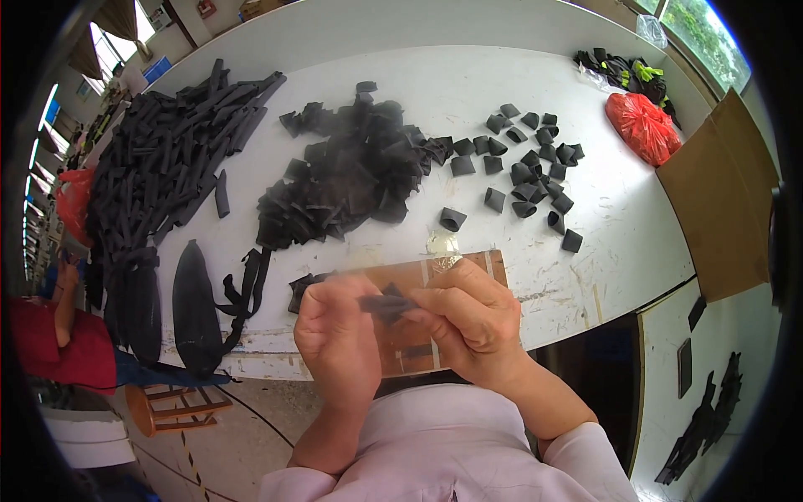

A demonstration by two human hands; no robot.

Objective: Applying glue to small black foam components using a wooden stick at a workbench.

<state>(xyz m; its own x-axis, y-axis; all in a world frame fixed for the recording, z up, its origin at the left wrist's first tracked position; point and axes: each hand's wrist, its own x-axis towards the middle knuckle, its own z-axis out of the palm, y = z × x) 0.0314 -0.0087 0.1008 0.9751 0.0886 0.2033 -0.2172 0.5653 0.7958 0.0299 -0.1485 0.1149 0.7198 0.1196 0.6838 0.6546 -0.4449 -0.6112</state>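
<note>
Close in front of my body, a small dark piece of folded black fabric (386,306) is held between my two hands. My right hand (473,322) pinches its right end between thumb and fingers. At the left end are the curled fingers of my left hand (335,335), closed and slightly blurred. Both hands are above a brown board (493,266) with strips of clear tape at the table's front edge. A few more black pieces (303,289) lie just behind my left hand.
A heap of black fabric pieces (343,176) covers the table's middle, with separate black fabric loops (524,173) to its right. Long black strips (159,142) pile up at left, beside long dark pads (196,293). A red plastic bag (642,125) and cardboard sheet (719,201) stand at right.
</note>
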